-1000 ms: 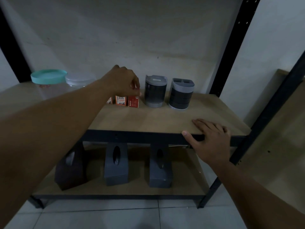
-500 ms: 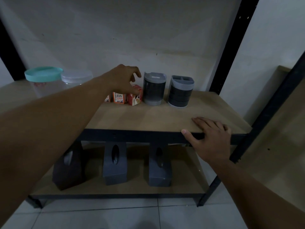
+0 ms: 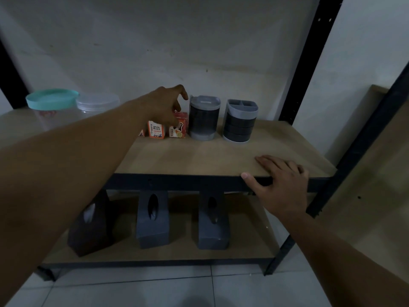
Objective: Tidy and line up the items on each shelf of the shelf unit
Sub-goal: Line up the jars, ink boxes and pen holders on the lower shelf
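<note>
The left hand [image 3: 168, 105] reaches out, fingers pinching the small red cardboard box [image 3: 179, 127] beside the lidded grey cylindrical container [image 3: 204, 117]; the right hand [image 3: 280, 181] lies spread flat on the wooden shelf [image 3: 199, 156] edge.

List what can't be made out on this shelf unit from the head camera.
- Leftmost small box: the left forearm hides all but a corner.
- Left hand: its fingertips fall behind the red box, so any grip is unclear.
- Red box print: too small and dim to read.
- Clear jars: bodies hidden by the forearm; only the lids show.
- Lower shelf holders: tops cut off by the upper shelf.
</note>
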A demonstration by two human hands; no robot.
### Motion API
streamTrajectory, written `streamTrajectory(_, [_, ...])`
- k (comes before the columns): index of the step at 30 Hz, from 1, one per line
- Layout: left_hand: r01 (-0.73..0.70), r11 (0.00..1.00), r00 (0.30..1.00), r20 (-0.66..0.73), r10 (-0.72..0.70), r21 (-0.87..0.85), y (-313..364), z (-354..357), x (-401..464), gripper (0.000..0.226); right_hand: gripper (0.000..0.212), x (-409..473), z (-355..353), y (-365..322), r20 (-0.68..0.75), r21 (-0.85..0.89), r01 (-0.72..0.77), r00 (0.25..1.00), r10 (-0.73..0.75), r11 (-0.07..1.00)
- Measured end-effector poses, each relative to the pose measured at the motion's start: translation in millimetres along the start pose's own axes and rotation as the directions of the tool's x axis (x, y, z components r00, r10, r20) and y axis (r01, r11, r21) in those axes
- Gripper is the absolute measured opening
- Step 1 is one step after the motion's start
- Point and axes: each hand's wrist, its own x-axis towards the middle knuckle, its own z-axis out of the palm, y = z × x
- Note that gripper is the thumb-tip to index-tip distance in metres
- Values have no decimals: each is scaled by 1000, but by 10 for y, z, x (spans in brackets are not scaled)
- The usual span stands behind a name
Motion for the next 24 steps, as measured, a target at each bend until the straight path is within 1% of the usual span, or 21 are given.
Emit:
streamTrajectory(3, [20, 999, 1000, 6, -20, 26, -23, -8, 12, 95, 85, -3, 3, 2, -1, -9, 1, 1000, -1, 1000])
streamTrajectory(8, [-15, 999, 1000, -2, 16, 34, -16, 42, 35, 94, 85, -5, 1, 6, 14, -21, -2, 1000, 3, 1000])
streamTrajectory(13, [-12, 999, 1000, -13, 12, 47, -15, 57, 30, 97, 84, -10, 3, 13, 12, -17, 0, 1000, 0, 1000])
streamTrajectory(18, [-9, 999, 1000, -15, 10, 49, -23, 69, 37, 97, 89, -6, -6, 0, 21, -21, -5, 1000, 6, 1000])
streamTrajectory(24, [4, 997, 1000, -23, -2, 78, -39, 99, 50, 96, 85, -5, 8, 12, 4, -18, 0, 1000, 0, 1000])
